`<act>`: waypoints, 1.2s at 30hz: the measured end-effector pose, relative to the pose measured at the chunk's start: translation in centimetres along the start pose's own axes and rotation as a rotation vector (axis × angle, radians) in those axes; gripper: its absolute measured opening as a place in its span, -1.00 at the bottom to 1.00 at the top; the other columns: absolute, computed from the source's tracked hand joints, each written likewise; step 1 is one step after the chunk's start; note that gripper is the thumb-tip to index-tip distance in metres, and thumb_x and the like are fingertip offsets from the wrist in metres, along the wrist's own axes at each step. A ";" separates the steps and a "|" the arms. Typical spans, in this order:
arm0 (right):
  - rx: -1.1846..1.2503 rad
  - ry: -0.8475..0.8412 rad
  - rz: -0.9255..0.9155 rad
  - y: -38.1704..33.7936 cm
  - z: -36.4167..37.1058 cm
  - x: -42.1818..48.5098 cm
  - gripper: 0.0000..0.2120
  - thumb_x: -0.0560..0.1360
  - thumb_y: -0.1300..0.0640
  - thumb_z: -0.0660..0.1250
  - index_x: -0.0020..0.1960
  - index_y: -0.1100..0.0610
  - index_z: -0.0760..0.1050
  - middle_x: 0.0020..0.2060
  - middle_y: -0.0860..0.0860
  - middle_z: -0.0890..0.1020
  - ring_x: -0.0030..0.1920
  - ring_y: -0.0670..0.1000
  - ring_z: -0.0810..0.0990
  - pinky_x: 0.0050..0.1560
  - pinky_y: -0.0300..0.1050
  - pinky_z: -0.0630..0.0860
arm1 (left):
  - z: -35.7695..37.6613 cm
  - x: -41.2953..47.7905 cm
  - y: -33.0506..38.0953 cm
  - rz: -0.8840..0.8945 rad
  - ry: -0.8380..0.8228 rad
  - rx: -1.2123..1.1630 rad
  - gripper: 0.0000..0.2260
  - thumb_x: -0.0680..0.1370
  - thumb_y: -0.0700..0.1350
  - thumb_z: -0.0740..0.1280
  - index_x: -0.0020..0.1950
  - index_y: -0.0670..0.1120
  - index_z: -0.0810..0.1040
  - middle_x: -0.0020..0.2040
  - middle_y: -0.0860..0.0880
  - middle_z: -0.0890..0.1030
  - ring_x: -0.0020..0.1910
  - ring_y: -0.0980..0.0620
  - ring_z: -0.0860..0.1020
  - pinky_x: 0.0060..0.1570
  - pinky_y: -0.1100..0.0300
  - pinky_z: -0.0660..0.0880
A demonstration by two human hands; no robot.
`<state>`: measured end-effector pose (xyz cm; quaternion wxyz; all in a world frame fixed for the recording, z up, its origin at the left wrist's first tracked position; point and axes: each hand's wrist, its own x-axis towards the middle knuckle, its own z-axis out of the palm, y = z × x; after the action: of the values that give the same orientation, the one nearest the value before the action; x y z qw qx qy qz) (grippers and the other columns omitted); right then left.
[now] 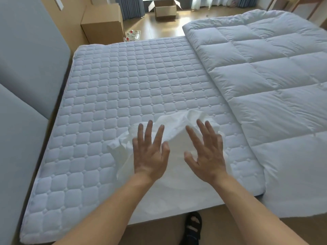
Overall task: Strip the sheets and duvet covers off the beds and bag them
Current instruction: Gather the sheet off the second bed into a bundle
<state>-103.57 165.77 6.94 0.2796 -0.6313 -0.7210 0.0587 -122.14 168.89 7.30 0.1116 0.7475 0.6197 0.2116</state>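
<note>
Sheet (pixel 173 191), white and crumpled, lies bunched at the near edge of the quilted mattress (pixel 132 76). Over it the left hand (pixel 150 154) and right hand (pixel 207 156) are spread flat, fingers straight, gripping nothing (whether they press it or hover, I cannot tell). A bare duvet (pixel 265 76) is heaped on the right. Beyond the bed stand a closed cardboard box (pixel 102 23) and an open one (pixel 165 9).

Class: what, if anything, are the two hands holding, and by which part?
Nothing: left hand and right hand are open, fingers spread, over the white sheet.
</note>
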 end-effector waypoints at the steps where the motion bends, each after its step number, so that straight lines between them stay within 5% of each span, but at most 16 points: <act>1: -0.027 -0.072 -0.015 0.5 0.2 1.4 -0.32 0.50 -0.20 0.12 0.60 -0.15 0.10 0.62 -0.03 0.04 0.62 0.06 -0.08 0.44 0.41 0.03 | 0.7 1.5 0.2 -0.043 -0.089 0.036 -0.46 0.62 0.17 -0.11 0.61 0.13 0.16 0.65 -0.01 -0.04 0.61 -0.08 -0.19 0.51 -0.18 -0.09; 4: -0.169 -0.297 -0.066 2.7 1.8 5.7 -0.29 0.49 -0.45 -0.12 0.59 -0.27 -0.12 0.60 -0.17 -0.20 0.57 -0.05 -0.36 0.47 0.40 -0.20 | 3.4 5.0 -1.3 -0.141 -0.250 0.090 -0.50 0.65 0.20 -0.14 0.62 0.21 0.03 0.65 0.07 -0.16 0.58 -0.03 -0.34 0.50 -0.22 -0.25; 7: -0.268 -0.572 -0.030 5.4 4.4 8.4 -0.17 0.36 -0.59 -0.28 0.58 -0.33 -0.16 0.61 -0.18 -0.19 0.53 -0.05 -0.46 0.41 0.46 -0.36 | 6.3 5.3 -3.5 -0.282 -0.400 0.101 -0.44 0.60 0.29 -0.20 0.61 0.26 -0.06 0.65 0.07 -0.18 0.57 -0.05 -0.36 0.46 -0.28 -0.27; 12: -0.140 -0.850 0.445 9.5 8.7 2.6 -0.09 0.21 -0.71 -0.21 0.50 -0.46 -0.24 0.59 -0.24 -0.24 0.57 0.04 -0.38 0.33 0.61 -0.22 | 11.0 0.7 -6.6 -0.518 -0.493 0.089 -0.38 0.50 0.45 -0.23 0.54 0.36 -0.28 0.58 0.14 -0.40 0.54 -0.08 -0.45 0.38 -0.45 -0.25; 16: 0.073 -0.767 0.785 9.9 9.8 -1.5 -0.10 0.04 -0.81 -0.13 0.21 -0.63 -0.52 0.53 -0.26 -0.39 0.54 0.08 -0.46 0.34 0.61 -0.13 | 12.6 -1.0 -7.2 -0.695 -0.461 0.004 -0.20 0.30 0.59 -0.25 0.52 0.42 -0.28 0.55 0.10 -0.47 0.54 -0.16 -0.43 0.34 -0.54 -0.10; 20: 0.187 -0.754 0.915 9.6 10.6 -1.3 0.12 -0.07 -0.81 -0.01 0.37 -0.57 -0.43 0.52 -0.21 -0.44 0.56 0.15 -0.39 0.40 0.54 -0.01 | 13.0 -0.1 -8.4 -0.926 -0.501 -0.117 -0.19 0.30 0.65 -0.08 0.50 0.47 -0.24 0.60 0.02 -0.37 0.56 -0.29 -0.31 0.34 -0.52 -0.04; 23: 0.258 -0.728 0.979 9.8 10.7 -0.9 0.27 -0.10 -0.79 0.11 0.49 -0.46 -0.30 0.58 -0.11 -0.32 0.59 0.19 -0.24 0.53 0.35 -0.03 | 12.9 0.8 -8.9 -0.948 -0.552 -0.205 -0.05 0.19 0.68 -0.06 0.54 0.42 -0.15 0.62 -0.12 -0.24 0.57 -0.31 -0.22 0.49 -0.26 -0.16; 27: 0.420 -0.668 1.023 9.3 10.1 0.3 0.33 -0.08 -0.67 0.31 0.59 -0.28 -0.05 0.59 0.08 0.07 0.56 0.18 0.14 0.53 0.15 0.16 | 12.1 1.6 -9.2 -0.958 -0.520 -0.333 0.04 0.10 0.71 0.05 0.55 0.38 0.07 0.59 -0.14 0.14 0.55 -0.20 0.17 0.53 -0.14 0.09; 29: 0.686 -0.593 1.038 8.3 9.6 0.5 0.17 -0.07 -0.53 0.43 0.50 -0.31 0.18 0.47 -0.01 0.37 0.35 -0.05 0.46 0.31 -0.16 0.44 | 11.7 1.9 -8.8 -0.949 -0.469 -0.667 -0.08 0.17 0.66 0.25 0.48 0.32 0.34 0.48 0.03 0.42 0.46 -0.08 0.38 0.50 -0.09 0.22; 31: 0.894 -0.519 1.007 6.6 8.9 1.0 -0.08 -0.04 -0.43 0.49 0.30 -0.39 0.31 0.27 -0.21 0.54 0.01 -0.39 0.52 -0.11 -0.49 0.46 | 11.5 2.1 -8.1 -0.927 -0.440 -1.012 -0.23 0.24 0.52 0.43 0.37 0.20 0.54 0.34 0.08 0.58 0.38 -0.02 0.49 0.45 -0.08 0.32; 34: 1.018 -0.365 0.872 5.7 7.9 3.6 -0.16 -0.05 -0.29 0.55 0.21 -0.41 0.37 0.00 -0.36 0.65 -0.14 -0.42 0.59 -0.26 -0.53 0.45 | 9.6 4.1 -6.7 -0.805 -0.302 -1.117 -0.38 0.31 0.46 0.43 0.30 0.22 0.59 0.24 0.12 0.64 0.27 0.06 0.59 0.25 0.03 0.51; 36: 1.056 -0.262 0.731 6.1 6.8 6.9 -0.09 -0.05 -0.19 0.62 0.26 -0.43 0.38 0.04 -0.34 0.65 -0.05 -0.38 0.61 -0.21 -0.50 0.49 | 7.8 7.2 -5.9 -0.690 -0.141 -1.140 -0.43 0.35 0.48 0.37 0.27 0.25 0.59 0.21 0.18 0.65 0.21 0.16 0.60 0.06 0.24 0.57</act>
<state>-101.75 175.26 0.81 0.4239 -0.6010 -0.3621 0.5727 -122.71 177.85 -0.87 0.5904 0.3428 0.6056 0.4088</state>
